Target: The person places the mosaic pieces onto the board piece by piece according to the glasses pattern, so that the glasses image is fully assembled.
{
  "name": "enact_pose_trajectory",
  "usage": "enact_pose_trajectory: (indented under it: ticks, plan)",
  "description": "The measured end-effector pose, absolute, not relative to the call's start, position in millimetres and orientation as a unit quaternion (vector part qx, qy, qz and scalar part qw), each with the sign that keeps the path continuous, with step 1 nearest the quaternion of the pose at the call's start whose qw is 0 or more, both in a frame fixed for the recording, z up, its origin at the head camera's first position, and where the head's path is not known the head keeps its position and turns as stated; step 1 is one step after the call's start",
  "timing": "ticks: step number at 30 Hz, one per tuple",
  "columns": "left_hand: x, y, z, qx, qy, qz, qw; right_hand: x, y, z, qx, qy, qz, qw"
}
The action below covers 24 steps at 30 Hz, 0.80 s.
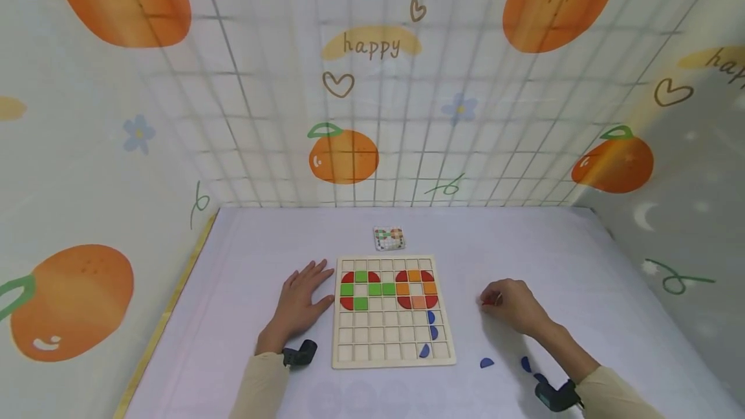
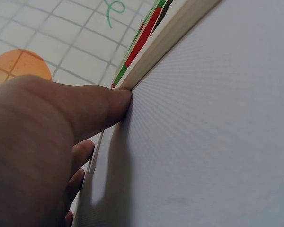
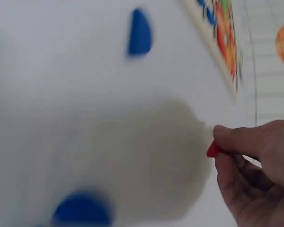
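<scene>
A wooden grid board (image 1: 375, 336) lies on the table in the head view. Red quarter-circle pieces with green and orange squares form two ring shapes in its upper rows, joined by green squares (image 1: 375, 289). Three blue half-circle pieces (image 1: 433, 333) sit in its right part. My left hand (image 1: 301, 299) rests flat with fingers spread at the board's left side; the left wrist view shows the thumb tip (image 2: 122, 101) right at its edge. To the right of the board, my right hand (image 1: 515, 306) pinches a small red piece (image 3: 213, 150) between thumb and finger, which partly hide it.
Loose blue half-circle pieces (image 1: 486, 363) lie on the table right of the board, some near my right wrist. A small pattern card (image 1: 389, 238) lies behind the board. A printed curtain (image 1: 273, 108) encloses the table at the back and sides.
</scene>
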State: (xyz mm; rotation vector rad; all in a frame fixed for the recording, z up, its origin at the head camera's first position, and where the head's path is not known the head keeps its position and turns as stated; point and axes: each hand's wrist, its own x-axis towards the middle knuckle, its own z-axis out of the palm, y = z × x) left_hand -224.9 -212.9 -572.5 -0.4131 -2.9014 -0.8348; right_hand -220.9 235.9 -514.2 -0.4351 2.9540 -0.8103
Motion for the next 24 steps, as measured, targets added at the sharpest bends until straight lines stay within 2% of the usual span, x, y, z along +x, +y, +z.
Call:
enact_pose_trajectory:
  ticks: [7, 18, 24]
  plan:
    - [-225.2, -212.9, -570.5, -0.138, -0.951, -0.274, 0.048, -237.8, 174.5, -511.9, -0.170, 0.919, -0.351, 0.050]
    - [-223.4, -212.9, -571.6, -0.140, -0.949, -0.276, 0.060, -244.5, 89.8, -510.2, -0.308, 0.875, -0.363, 0.088]
    - [-225.0, -212.9, -574.4, -0.146, -0.947, -0.279, 0.070, -250.4, 72.1, -516.8, -0.344, 0.878, -0.327, 0.067]
